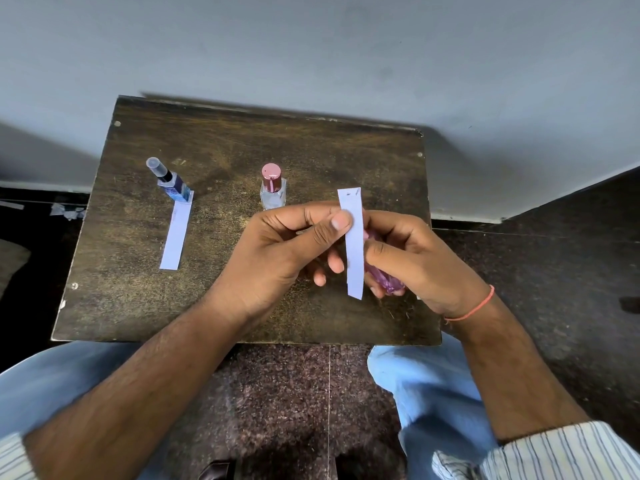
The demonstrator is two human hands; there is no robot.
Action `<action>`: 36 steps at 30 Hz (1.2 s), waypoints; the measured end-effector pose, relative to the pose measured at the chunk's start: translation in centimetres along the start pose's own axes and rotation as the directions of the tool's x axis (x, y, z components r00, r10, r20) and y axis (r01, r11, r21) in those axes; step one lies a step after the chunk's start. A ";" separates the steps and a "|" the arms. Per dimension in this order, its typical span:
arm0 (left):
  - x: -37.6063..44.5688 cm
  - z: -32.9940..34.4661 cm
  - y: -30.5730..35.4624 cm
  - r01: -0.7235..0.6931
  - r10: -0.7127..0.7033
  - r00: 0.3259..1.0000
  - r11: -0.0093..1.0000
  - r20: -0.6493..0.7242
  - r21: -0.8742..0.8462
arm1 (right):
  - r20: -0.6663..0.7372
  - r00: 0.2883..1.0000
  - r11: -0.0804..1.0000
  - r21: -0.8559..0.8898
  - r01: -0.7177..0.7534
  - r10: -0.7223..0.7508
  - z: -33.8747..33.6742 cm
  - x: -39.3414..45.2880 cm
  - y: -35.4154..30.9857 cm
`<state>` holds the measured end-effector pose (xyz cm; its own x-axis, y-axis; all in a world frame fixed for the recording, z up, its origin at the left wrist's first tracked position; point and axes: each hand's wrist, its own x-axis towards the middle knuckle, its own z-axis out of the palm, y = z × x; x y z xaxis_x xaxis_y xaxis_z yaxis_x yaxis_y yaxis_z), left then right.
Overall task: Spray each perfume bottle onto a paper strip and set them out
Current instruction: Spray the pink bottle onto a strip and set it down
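Now: strip and purple bottle in hand.
Left hand (287, 251) fingers (341, 223) pinch the light, floppy paper strip (354, 244) near its top; right hand (415, 258) clasps the small, smooth purple bottle (386, 280), likely slippery.

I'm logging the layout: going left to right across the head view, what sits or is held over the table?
Blue bottle with paper strip in front, pink-capped bottle, left hand, held strip, right hand with purple bottle.

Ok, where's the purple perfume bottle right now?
In the head view, the purple bottle is in the right hand, right of centre above the table, behind the held paper strip.
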<state>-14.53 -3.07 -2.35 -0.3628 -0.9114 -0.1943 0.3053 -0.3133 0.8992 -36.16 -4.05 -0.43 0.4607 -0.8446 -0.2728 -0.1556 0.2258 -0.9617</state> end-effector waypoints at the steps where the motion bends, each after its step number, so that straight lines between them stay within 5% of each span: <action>1: 0.0 0.0 0.0 -0.001 0.001 1.000 1.000 0.001 -0.004 | -0.003 1.000 1.000 -0.011 -0.002 0.001 0.0 0.0 0.0; 24: 0.2 0.3 0.5 0.027 -0.034 0.998 0.990 -0.048 -0.140 | -0.134 0.991 0.997 -0.077 0.001 -0.012 -1.2 -0.2 -0.1; 30: 0.1 0.2 0.5 0.116 -0.115 0.992 0.993 -0.052 0.016 | -0.269 0.959 0.996 -0.024 0.086 -0.089 -1.4 -0.4 -0.4; 36: 0.0 0.0 0.1 0.176 -0.168 0.984 0.974 -0.066 0.145 | -0.243 0.965 0.995 -0.009 0.094 -0.094 -0.8 -0.2 -0.2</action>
<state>-14.53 -3.10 -2.20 -0.3500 -0.8614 -0.3681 0.1054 -0.4267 0.8982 -36.94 -4.36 -0.19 0.2469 -0.9546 -0.1665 -0.1193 0.1405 -0.9829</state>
